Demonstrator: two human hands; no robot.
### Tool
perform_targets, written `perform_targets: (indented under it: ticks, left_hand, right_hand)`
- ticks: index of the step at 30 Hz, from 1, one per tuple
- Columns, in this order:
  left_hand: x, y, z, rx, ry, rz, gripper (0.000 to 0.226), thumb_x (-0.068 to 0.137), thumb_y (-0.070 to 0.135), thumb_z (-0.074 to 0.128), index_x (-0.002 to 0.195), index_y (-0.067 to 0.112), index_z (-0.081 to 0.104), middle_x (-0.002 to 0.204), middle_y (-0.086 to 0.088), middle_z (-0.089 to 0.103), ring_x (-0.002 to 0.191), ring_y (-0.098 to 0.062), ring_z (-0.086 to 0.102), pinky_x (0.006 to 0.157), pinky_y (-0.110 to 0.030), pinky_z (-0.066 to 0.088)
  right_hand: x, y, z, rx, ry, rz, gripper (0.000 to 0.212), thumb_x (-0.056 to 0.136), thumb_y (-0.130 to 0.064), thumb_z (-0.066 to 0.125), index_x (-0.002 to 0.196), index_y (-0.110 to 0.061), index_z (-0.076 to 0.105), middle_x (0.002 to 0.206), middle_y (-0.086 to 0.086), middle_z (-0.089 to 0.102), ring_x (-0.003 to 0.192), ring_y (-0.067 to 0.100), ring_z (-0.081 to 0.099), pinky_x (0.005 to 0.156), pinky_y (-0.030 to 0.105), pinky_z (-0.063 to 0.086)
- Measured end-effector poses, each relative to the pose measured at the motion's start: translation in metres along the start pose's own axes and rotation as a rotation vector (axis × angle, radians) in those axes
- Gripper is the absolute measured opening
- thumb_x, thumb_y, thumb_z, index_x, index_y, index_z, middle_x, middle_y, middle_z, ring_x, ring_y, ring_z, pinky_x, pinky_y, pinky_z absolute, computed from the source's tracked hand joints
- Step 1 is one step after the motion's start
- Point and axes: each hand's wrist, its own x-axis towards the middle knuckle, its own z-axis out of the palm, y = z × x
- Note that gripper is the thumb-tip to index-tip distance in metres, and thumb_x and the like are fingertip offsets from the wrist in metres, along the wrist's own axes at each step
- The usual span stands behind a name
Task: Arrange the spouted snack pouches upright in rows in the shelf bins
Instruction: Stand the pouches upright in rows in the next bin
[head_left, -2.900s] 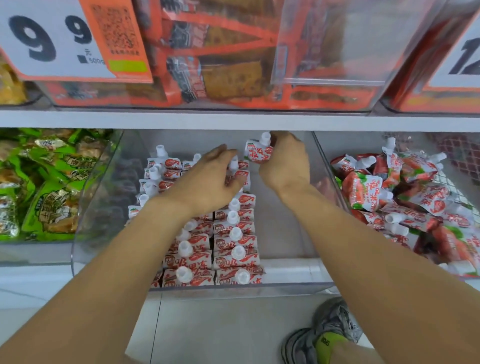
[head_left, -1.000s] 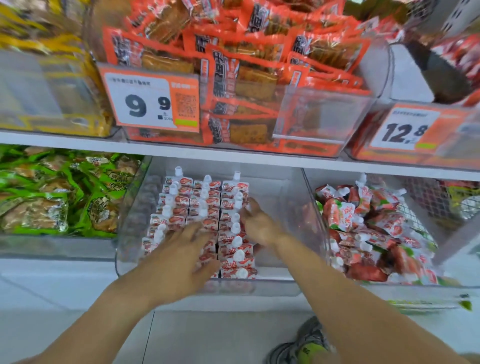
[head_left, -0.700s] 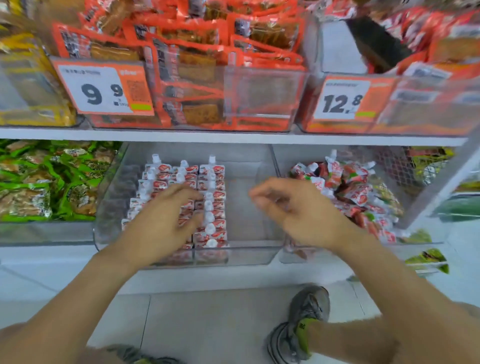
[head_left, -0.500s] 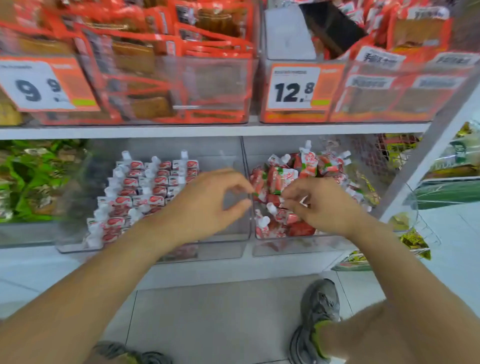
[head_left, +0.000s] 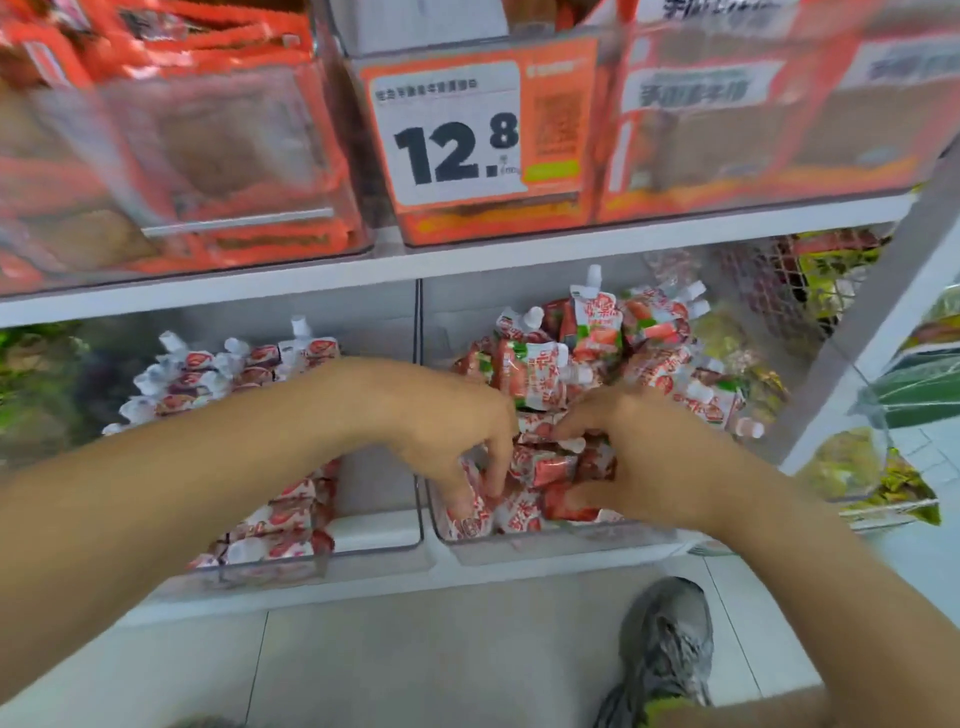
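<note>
Down at the very front, a grey shoe (head_left: 667, 654) is planted on the floor tiles, and both forearms are reaching over the lip of the right-hand bin (head_left: 561, 540). The left hand (head_left: 452, 441) is digging in with fingers curled down among the front pouches, seemingly pinching one, though blur is hiding which. The right hand (head_left: 618, 457) is curling in from the other side, fingertips touching the same cluster; whether it is truly gripping anything I cannot tell.

Between them, the strawberry pouches (head_left: 540, 467) are lying in a jumble, spouts pointing every way, none in rows yet. That is where the trouble is waiting: pulling one pouch from the bottom of a loose heap is likely to tip the ones leaning above it, and those near the rim could be spilling over the low front wall onto the floor.

Further back, one pouch (head_left: 595, 317) is standing tall on top of the pile, and it looks ready to topple if the heap shifts beneath it.

Off to the left, the white-capped pouches (head_left: 234, 374) are already sitting upright in rows in the neighbouring bin (head_left: 374, 545). The left forearm is crossing right above them, so a careless drag could be knocking those rows flat.

Beyond, the price tag (head_left: 452, 130) is hanging on the upper shelf.
</note>
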Motion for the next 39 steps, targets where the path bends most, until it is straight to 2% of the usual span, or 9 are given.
perform_targets:
  ticks: [4,10,13,17,22,26,31,34,39]
  left_hand:
    - [0.001,-0.002,0.019,-0.083,0.296,-0.051,0.012,0.086,0.031,0.07,0.096,0.025,0.075,0.109,0.008,0.062,0.097,-0.004,0.055,0.076,-0.013,0.041]
    - [0.005,0.006,0.039,-0.037,0.673,-0.176,0.021,0.098,0.04,0.047,0.104,0.029,0.063,0.102,0.014,0.057,0.093,-0.002,0.052,0.068,-0.022,0.032]
    - [0.009,0.009,0.036,-0.073,0.674,-0.221,0.023,0.097,0.044,0.047,0.101,0.026,0.062,0.101,0.01,0.064,0.09,-0.007,0.058,0.067,-0.027,0.037]
    - [0.009,0.018,0.037,-0.12,0.638,-0.239,0.025,0.096,0.046,0.047,0.102,0.026,0.06,0.101,0.009,0.065,0.089,-0.01,0.059,0.073,-0.031,0.048]
    - [0.005,0.027,0.043,-0.071,0.688,-0.261,0.031,0.094,0.057,0.04,0.104,0.033,0.057,0.099,0.016,0.063,0.081,-0.004,0.053,0.065,-0.026,0.034]
    - [0.003,0.03,0.05,0.016,0.792,-0.273,0.044,0.088,0.064,0.031,0.104,0.034,0.059,0.084,0.011,0.068,0.078,-0.013,0.062,0.062,-0.026,0.031]
    - [0.004,0.033,0.048,0.013,0.75,-0.34,0.038,0.093,0.06,0.032,0.113,0.037,0.054,0.09,0.014,0.069,0.081,-0.009,0.063,0.064,-0.026,0.034]
    - [0.0,0.039,0.05,-0.049,0.699,-0.343,0.033,0.094,0.058,0.042,0.116,0.036,0.055,0.101,0.013,0.069,0.092,-0.01,0.063,0.07,-0.027,0.042]
    - [-0.012,0.049,0.066,-0.08,0.617,-0.336,0.04,0.087,0.057,0.058,0.119,0.033,0.054,0.105,0.005,0.066,0.101,-0.019,0.061,0.076,-0.03,0.046]
  right_hand:
    - [0.003,-0.012,0.002,-0.106,-0.034,0.027,0.053,0.065,-0.052,0.08,0.111,-0.029,0.067,0.103,-0.009,0.058,0.092,0.017,0.058,0.079,0.033,0.051]
    - [-0.001,-0.009,-0.018,-0.296,-0.299,0.178,0.046,0.079,-0.064,0.065,0.089,-0.019,0.059,0.073,-0.005,0.052,0.064,0.014,0.049,0.049,0.024,0.035]
    - [0.009,0.003,-0.021,-0.172,-0.456,0.073,0.039,0.083,-0.055,0.067,0.1,-0.02,0.072,0.082,-0.001,0.07,0.073,0.014,0.063,0.068,0.034,0.054]
    - [0.014,0.021,-0.023,0.147,-0.557,0.086,0.024,0.083,-0.04,0.076,0.105,-0.03,0.074,0.088,-0.01,0.075,0.079,0.004,0.068,0.077,0.03,0.056]
    - [-0.008,0.049,-0.051,0.414,-0.264,0.034,0.021,0.084,-0.03,0.07,0.105,-0.027,0.075,0.093,-0.019,0.074,0.087,-0.002,0.069,0.075,0.014,0.051]
    - [-0.012,0.075,-0.051,0.517,0.258,0.179,0.023,0.089,-0.034,0.063,0.11,-0.027,0.071,0.088,-0.016,0.074,0.078,-0.002,0.067,0.077,0.03,0.053]
    - [0.002,0.067,-0.042,0.334,0.522,0.256,0.028,0.089,-0.037,0.069,0.111,-0.02,0.07,0.092,-0.014,0.066,0.084,0.004,0.066,0.079,0.031,0.057]
    - [0.01,0.04,-0.03,0.363,0.371,0.063,0.019,0.082,-0.032,0.078,0.098,-0.022,0.074,0.086,-0.02,0.068,0.077,-0.006,0.064,0.073,0.015,0.052]
    - [0.028,0.013,0.0,0.055,-0.073,-0.148,0.053,0.066,-0.043,0.087,0.114,-0.029,0.069,0.106,-0.013,0.066,0.098,0.004,0.053,0.083,0.025,0.046]
